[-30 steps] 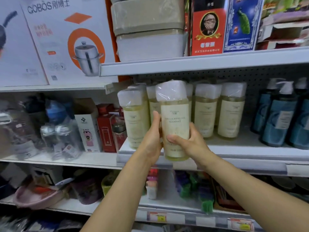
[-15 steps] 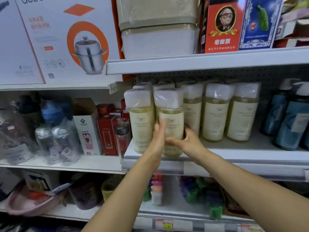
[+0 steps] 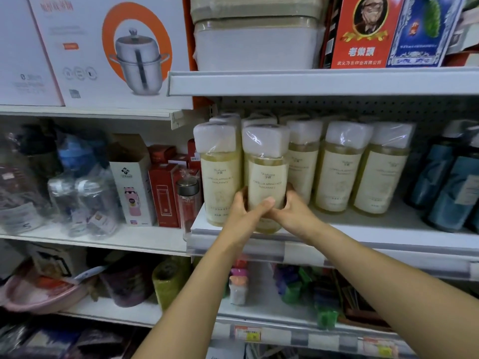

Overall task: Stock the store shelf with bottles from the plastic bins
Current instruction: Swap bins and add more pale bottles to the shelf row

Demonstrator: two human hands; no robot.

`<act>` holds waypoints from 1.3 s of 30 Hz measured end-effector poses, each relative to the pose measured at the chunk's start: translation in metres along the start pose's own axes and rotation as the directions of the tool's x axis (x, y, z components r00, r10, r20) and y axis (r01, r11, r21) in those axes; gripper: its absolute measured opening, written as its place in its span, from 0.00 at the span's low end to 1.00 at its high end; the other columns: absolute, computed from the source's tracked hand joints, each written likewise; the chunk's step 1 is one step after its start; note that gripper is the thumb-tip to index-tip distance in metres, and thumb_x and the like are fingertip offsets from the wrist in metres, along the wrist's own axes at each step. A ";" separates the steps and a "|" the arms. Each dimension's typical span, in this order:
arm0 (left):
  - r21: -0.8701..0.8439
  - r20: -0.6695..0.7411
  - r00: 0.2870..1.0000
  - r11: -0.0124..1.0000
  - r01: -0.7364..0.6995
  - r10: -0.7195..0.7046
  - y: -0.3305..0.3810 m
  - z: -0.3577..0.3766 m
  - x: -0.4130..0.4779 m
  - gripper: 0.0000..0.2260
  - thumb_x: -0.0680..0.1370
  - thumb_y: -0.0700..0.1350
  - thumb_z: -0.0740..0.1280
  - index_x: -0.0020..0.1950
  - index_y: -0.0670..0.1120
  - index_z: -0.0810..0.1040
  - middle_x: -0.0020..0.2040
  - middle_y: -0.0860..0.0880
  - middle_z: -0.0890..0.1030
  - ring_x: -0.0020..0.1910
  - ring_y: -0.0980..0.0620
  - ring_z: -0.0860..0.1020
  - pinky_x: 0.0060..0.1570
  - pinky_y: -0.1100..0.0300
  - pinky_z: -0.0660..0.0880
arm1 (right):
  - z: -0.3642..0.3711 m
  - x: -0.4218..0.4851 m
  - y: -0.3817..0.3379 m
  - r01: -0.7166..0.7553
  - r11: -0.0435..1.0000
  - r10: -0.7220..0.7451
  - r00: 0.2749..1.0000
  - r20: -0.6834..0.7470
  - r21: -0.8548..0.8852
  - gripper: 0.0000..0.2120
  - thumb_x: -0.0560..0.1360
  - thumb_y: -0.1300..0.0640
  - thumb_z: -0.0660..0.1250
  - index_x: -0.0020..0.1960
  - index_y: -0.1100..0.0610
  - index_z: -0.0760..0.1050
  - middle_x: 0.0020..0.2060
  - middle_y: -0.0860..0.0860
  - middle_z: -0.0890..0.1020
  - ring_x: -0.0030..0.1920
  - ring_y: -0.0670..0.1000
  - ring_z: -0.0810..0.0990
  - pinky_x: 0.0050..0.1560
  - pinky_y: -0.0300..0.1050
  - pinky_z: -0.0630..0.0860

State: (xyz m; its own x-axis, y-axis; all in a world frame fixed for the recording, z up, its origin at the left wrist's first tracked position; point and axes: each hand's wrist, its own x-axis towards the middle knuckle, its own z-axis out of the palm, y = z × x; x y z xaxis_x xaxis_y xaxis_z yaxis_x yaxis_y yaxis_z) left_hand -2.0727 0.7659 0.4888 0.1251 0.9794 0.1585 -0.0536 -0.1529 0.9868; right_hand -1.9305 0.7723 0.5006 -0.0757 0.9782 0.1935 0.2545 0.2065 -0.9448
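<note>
A pale yellow bottle (image 3: 265, 177) with a white plastic-wrapped cap and cream label stands at the front edge of the middle shelf (image 3: 404, 234). My left hand (image 3: 246, 208) grips its lower left side, thumb across the front. My right hand (image 3: 293, 211) holds its lower right side, fingers curled behind it. Several matching bottles stand in rows beside and behind it; one (image 3: 220, 172) touches its left side and another (image 3: 339, 164) stands to the right.
Dark blue pump bottles (image 3: 448, 182) fill the shelf's right end. Red boxes (image 3: 164, 193) and clear wrapped bottles (image 3: 85, 200) crowd the left bay. Cookware boxes (image 3: 111, 50) and stacked bins (image 3: 256, 40) sit above. Small colourful items line the shelf below.
The bottle has gone from held in front of the shelf down and back onto its front edge. Both hands slid lower on it, and the camera moved closer.
</note>
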 end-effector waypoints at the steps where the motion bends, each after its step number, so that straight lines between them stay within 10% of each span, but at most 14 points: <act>1: -0.001 -0.009 1.000 1.000 -0.001 0.001 0.001 0.001 0.000 0.27 0.76 0.47 0.73 0.72 0.47 0.68 0.64 0.51 0.80 0.61 0.57 0.79 0.57 0.62 0.77 | 0.000 0.000 0.000 -0.005 1.000 0.004 1.000 -0.006 -0.013 0.32 0.67 0.56 0.80 0.66 0.50 0.68 0.60 0.48 0.81 0.61 0.46 0.80 0.57 0.42 0.79; 7: 0.003 -0.044 0.999 1.000 0.012 -0.012 0.006 0.006 -0.004 0.25 0.77 0.46 0.72 0.72 0.46 0.69 0.63 0.51 0.80 0.58 0.60 0.78 0.49 0.69 0.76 | 0.002 -0.007 -0.010 -0.039 0.999 0.039 0.999 -0.006 -0.034 0.25 0.68 0.57 0.79 0.60 0.47 0.72 0.57 0.48 0.82 0.59 0.46 0.80 0.57 0.41 0.78; 11: 0.023 -0.090 0.996 0.999 0.027 -0.025 0.008 0.013 -0.008 0.24 0.77 0.47 0.72 0.70 0.47 0.69 0.62 0.51 0.80 0.57 0.60 0.78 0.48 0.69 0.75 | 0.000 -0.011 -0.011 -0.081 0.985 0.083 0.997 0.005 -0.154 0.40 0.60 0.44 0.80 0.68 0.51 0.70 0.60 0.46 0.80 0.62 0.48 0.79 0.63 0.50 0.77; 18: -0.150 -0.325 0.942 0.988 0.034 -0.082 0.014 0.037 -0.028 0.18 0.80 0.45 0.68 0.69 0.49 0.69 0.58 0.54 0.79 0.53 0.59 0.78 0.46 0.65 0.74 | -0.032 -0.051 -0.010 -0.032 0.982 0.005 0.990 -0.143 -0.187 0.28 0.77 0.56 0.70 0.74 0.54 0.65 0.66 0.49 0.75 0.66 0.48 0.73 0.68 0.47 0.71; 24: -0.278 -0.527 0.841 0.960 -0.036 -0.121 0.013 0.082 -0.051 0.13 0.81 0.42 0.66 0.65 0.47 0.73 0.59 0.49 0.78 0.57 0.52 0.78 0.57 0.54 0.77 | -0.074 -0.083 0.001 0.117 0.985 -0.140 0.970 -0.197 -0.124 0.11 0.78 0.64 0.66 0.58 0.54 0.77 0.46 0.47 0.81 0.48 0.48 0.81 0.54 0.49 0.81; 29: -0.374 -0.380 0.901 0.926 0.057 -0.209 0.006 0.138 -0.077 0.04 0.81 0.40 0.63 0.53 0.48 0.76 0.47 0.46 0.81 0.45 0.50 0.80 0.43 0.58 0.76 | -0.112 -0.113 0.017 0.084 0.995 -0.092 0.985 -0.145 -0.061 0.09 0.79 0.66 0.63 0.53 0.55 0.78 0.39 0.56 0.84 0.35 0.50 0.82 0.33 0.41 0.78; 39: -0.297 -0.058 0.891 0.860 0.414 -0.449 -0.061 0.258 -0.124 0.08 0.82 0.46 0.64 0.57 0.44 0.79 0.46 0.45 0.83 0.42 0.49 0.81 0.43 0.56 0.78 | -0.214 -0.190 0.084 -0.136 0.987 0.133 0.990 -0.043 -0.087 0.07 0.79 0.65 0.64 0.51 0.56 0.78 0.37 0.55 0.83 0.32 0.50 0.82 0.37 0.48 0.80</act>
State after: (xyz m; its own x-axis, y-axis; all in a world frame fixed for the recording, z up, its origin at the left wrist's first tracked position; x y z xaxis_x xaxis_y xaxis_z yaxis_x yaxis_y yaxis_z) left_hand -1.8290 0.6198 0.4179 0.0784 0.9494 -0.3041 -0.2888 0.3136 0.9046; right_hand -1.6880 0.6086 0.4414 0.0000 0.9970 0.0777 0.3454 0.0729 -0.9356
